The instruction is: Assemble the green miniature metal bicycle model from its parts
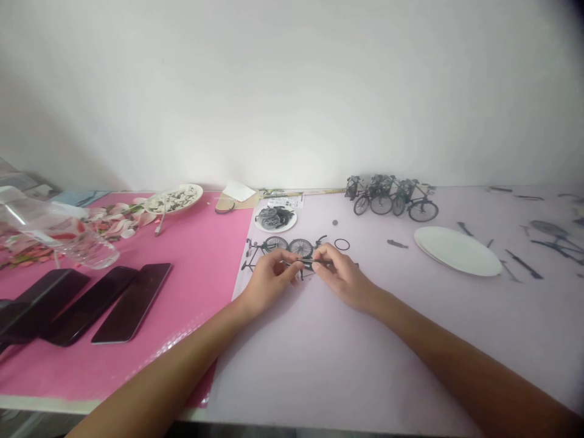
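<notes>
My left hand [269, 278] and my right hand [342, 275] are close together over the pale sheet, fingertips pinched on a thin dark bicycle part [306, 261]. Fingers cover much of it, so its exact kind is unclear. Just behind the hands lie black miniature bicycle parts: a frame [256, 248], a spoked wheel [301, 247] and another wheel [276, 243]. A thin black ring [342, 244], like a tyre, rests beyond my right hand. Further back is a small white plate [295, 224] heaped with dark wheels and parts.
Several assembled miniature bicycles [382, 198] stand by the wall. White oval plates [458, 250] and loose black parts [524, 265] lie at right. On the pink mat [191, 316] at left are phones [132, 304], a plastic bottle [73, 237], petals [121, 222] and a filled white dish [201, 193].
</notes>
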### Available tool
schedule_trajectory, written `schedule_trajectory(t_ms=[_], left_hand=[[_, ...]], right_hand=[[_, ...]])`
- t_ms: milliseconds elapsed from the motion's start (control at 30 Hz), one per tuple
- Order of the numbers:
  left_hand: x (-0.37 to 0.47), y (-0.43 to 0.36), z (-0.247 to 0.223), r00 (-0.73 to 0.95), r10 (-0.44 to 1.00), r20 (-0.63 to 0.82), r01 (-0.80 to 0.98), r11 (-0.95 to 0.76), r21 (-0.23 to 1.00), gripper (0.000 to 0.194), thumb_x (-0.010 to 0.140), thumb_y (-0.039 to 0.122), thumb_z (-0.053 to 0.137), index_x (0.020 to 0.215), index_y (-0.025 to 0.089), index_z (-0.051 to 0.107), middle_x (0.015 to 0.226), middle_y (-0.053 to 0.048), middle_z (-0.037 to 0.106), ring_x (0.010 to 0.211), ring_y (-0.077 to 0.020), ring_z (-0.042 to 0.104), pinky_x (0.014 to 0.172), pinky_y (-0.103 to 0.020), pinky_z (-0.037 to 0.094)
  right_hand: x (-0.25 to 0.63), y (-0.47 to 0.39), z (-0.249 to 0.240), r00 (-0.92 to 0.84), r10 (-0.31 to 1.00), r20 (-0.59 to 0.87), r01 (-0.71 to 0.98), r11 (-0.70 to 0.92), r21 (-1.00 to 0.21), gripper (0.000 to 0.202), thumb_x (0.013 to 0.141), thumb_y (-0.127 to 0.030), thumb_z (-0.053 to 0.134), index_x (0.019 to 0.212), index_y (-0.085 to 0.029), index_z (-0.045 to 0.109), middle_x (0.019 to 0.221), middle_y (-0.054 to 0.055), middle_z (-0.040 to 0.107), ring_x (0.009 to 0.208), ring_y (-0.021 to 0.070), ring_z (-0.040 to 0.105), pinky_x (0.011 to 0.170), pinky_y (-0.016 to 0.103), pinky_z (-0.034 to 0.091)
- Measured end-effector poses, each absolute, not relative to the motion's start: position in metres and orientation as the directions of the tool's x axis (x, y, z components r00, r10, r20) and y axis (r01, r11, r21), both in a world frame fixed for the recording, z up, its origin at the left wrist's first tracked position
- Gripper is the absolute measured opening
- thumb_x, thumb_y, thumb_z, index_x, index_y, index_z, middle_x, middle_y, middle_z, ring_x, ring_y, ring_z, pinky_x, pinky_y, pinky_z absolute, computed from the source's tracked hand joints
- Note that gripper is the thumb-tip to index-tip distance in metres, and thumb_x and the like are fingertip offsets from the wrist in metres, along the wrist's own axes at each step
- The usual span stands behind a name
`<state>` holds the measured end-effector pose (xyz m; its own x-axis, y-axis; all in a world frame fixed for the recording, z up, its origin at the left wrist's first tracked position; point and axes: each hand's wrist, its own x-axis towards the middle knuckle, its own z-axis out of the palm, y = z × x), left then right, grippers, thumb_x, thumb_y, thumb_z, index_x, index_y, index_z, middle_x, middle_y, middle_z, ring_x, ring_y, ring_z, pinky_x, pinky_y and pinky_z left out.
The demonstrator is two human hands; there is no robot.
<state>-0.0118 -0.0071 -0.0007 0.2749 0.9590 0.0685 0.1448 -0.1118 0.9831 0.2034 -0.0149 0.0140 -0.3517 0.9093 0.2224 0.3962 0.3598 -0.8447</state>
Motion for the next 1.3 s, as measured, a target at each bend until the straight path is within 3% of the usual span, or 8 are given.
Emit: schedule_trajectory(t_ms=[200,333,500,733,1000,1300], left_hand=[[-0.012,-0.01,0.0,0.288,0.953,0.095,0.222,-0.163,0.961,0.031,0.093,0.048,0.07,0.102,0.018,0.067,0.081,-0.004,0.072,0.065,-0.0151,0.069,0.061,-0.026,0.048],[-0.012,-0.011,0.001,0.3,0.947,0.114,0.238,-0.19,0.953,0.029,0.094,0.046,0.068,0.102,0.018,0.067,0.082,-0.004,0.072,0.066,-0.0149,0.067,0.063,-0.027,0.048],[-0.011,-0.014,0.005,0.312,0.942,0.127,0.295,-0.223,0.929,0.025,0.093,0.042,0.067,0.102,0.02,0.071,0.086,-0.005,0.074,0.066,-0.0144,0.063,0.063,-0.027,0.047],[-0.011,-0.014,0.004,0.336,0.93,0.151,0.316,-0.262,0.912,0.019,0.092,0.037,0.066,0.098,0.02,0.073,0.098,-0.005,0.075,0.074,-0.0149,0.063,0.068,-0.027,0.048],[-0.013,-0.011,0.004,0.259,0.944,0.205,0.341,-0.288,0.895,0.016,0.094,0.035,0.065,0.096,0.021,0.072,0.099,-0.006,0.074,0.091,-0.0196,0.068,0.075,-0.029,0.051],[-0.01,-0.011,0.006,0.214,0.95,0.228,0.298,-0.285,0.911,0.018,0.094,0.037,0.065,0.095,0.021,0.072,0.103,-0.007,0.075,0.095,-0.0207,0.069,0.089,-0.033,0.054]], right_hand=[[0.206,-0.014,0.014,-0.361,0.917,0.173,0.464,0.337,-0.819,0.043,0.107,-0.049,0.043,0.079,-0.021,0.058,0.064,-0.004,0.046,0.058,0.0126,0.04,0.056,0.027,0.033],[0.208,-0.011,0.011,-0.347,0.919,0.187,0.494,0.348,-0.797,0.047,0.107,-0.052,0.042,0.082,-0.02,0.065,0.062,-0.004,0.048,0.056,0.0127,0.041,0.054,0.028,0.032],[0.205,-0.012,0.013,-0.37,0.898,0.238,0.517,0.411,-0.75,0.039,0.106,-0.046,0.045,0.084,-0.021,0.066,0.071,-0.001,0.062,0.065,0.0147,0.054,0.06,0.027,0.04],[0.204,-0.015,0.013,-0.388,0.878,0.282,0.554,0.467,-0.689,0.014,0.095,-0.035,0.063,0.095,-0.026,0.072,0.093,0.003,0.077,0.086,0.0201,0.07,0.085,0.034,0.058],[0.215,-0.006,0.011,-0.482,0.851,0.211,0.663,0.511,-0.548,0.014,0.092,-0.034,0.068,0.088,-0.026,0.079,0.074,0.001,0.075,0.067,0.0176,0.066,0.063,0.028,0.048],[0.209,-0.006,0.004,-0.45,0.875,0.18,0.705,0.471,-0.53,0.01,0.088,-0.032,0.07,0.087,-0.026,0.078,0.071,0.0,0.073,0.062,0.0163,0.064,0.058,0.026,0.041]])
